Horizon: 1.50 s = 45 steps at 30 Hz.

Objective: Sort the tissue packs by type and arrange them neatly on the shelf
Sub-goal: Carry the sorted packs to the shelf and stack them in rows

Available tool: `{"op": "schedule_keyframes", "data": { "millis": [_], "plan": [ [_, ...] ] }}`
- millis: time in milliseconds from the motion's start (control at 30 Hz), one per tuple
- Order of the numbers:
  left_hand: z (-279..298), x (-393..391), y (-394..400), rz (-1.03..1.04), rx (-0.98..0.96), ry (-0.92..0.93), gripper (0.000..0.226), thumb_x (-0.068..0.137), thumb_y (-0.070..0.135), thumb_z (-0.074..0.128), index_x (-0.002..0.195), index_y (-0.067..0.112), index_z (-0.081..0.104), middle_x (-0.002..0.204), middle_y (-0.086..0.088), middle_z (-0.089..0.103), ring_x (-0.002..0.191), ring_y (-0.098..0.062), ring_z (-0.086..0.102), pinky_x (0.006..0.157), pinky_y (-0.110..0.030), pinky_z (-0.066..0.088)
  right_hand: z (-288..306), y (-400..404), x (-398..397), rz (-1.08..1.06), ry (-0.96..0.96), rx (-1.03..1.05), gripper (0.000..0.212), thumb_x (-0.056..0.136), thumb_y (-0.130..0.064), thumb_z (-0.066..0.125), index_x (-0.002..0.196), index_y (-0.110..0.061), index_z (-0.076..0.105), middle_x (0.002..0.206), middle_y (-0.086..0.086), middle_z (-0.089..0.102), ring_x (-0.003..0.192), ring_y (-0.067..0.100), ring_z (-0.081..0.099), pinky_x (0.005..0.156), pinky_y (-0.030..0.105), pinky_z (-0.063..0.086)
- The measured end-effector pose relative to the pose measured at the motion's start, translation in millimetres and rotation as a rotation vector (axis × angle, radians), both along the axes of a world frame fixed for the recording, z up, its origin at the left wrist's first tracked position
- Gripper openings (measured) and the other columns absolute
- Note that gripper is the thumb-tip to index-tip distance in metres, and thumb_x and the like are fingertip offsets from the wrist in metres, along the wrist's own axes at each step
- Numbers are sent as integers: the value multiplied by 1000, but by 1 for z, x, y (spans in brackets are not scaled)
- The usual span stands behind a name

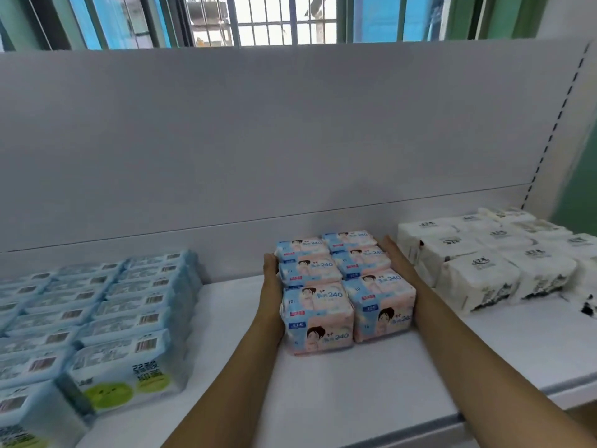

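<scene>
Packs of pink-and-blue soft plastic-wrapped tissue (347,287) sit mid-shelf on the white flat metal shelf board (371,383), two columns by three rows, edges touching. Printed "240" in blue reads on each wrapper, with a cartoon face, a small red tag and "10"; brand characters too blurred to read. Left hand (271,273) lies flat against the block's left side, fingers straight, pressing. Right hand (395,258) likewise flat against the right side, fingers extended toward the back panel; neither hand curls round a pack. To the left, apart from the block, light-blue glossy film packs (106,312) in rows, barcodes on top, green circles and dark characters on the front face. To the right, near the right forearm, white crinkled-wrap cube-like packs (484,257) with small dark logos, unreadable. Grey smooth back panel (258,140) behind.
</scene>
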<state>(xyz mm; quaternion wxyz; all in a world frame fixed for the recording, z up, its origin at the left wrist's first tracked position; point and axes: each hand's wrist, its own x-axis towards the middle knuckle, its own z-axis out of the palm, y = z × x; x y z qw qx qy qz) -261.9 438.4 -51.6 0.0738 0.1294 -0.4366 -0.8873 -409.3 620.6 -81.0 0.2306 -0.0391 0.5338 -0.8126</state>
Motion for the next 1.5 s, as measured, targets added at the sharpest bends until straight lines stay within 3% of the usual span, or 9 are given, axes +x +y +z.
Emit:
{"op": "schedule_keyframes", "data": {
  "millis": [100,333,500,700,833,1033,1167,1300,1500],
  "plan": [
    [-6,-2,-11,-25,-1,21,54,101,57,25,101,19,63,82,-8,77,70,-25,75,61,-39,62,-4,-6,3,-4,-39,-6,80,70,-61,72,135,-17,56,129,16,64,121,36,59,110,53,38],
    [-10,2,-33,126,-62,-26,51,99,60,32,116,23,62,96,-8,77,85,-27,74,72,-42,61,0,-30,10,-24,-60,49,57,92,-59,49,127,-15,58,124,17,64,107,33,64,96,45,49],
    [3,27,-35,356,-499,-31,32,100,55,38,121,37,53,122,7,61,112,-17,62,92,-30,50,18,9,42,-138,452,465,82,82,-83,32,149,-36,35,157,-10,32,142,11,32,118,40,24],
    [-12,65,-57,-274,-1522,45,101,71,63,76,150,54,14,162,23,-7,150,-2,1,122,-32,19,22,36,104,232,1038,1090,92,71,-71,66,149,-47,24,161,-20,2,147,0,1,119,29,8],
    [-21,61,-32,-71,-1560,59,90,79,47,77,152,39,24,164,12,-4,152,-10,0,123,-31,15,7,21,104,22,1054,1107,87,74,-60,74,147,-35,36,163,-11,12,149,7,8,120,29,13],
    [-9,60,-24,15,-1905,-14,94,79,72,59,155,34,21,166,1,7,152,-21,4,122,-45,15,5,27,108,-25,1116,1152,91,77,-71,62,151,-31,29,163,-10,9,150,11,4,123,38,13],
    [19,59,15,220,-1738,165,74,89,65,49,151,28,35,161,3,25,149,-17,20,121,-44,24,15,58,122,-202,1119,994,77,87,-75,34,150,-32,33,161,-16,16,148,2,7,118,25,11],
    [28,46,81,221,-1596,383,49,95,39,55,142,29,45,148,10,42,136,-9,39,112,-28,34,28,108,116,-377,1119,892,52,96,-54,42,142,-30,46,149,-20,35,140,-6,23,110,6,13],
    [17,-3,196,125,-1552,464,36,94,33,60,129,34,55,124,24,48,119,5,43,96,0,28,27,220,78,-631,1109,891,26,97,-20,56,122,-23,63,129,-12,56,125,-1,40,104,4,22]
  ]
}}
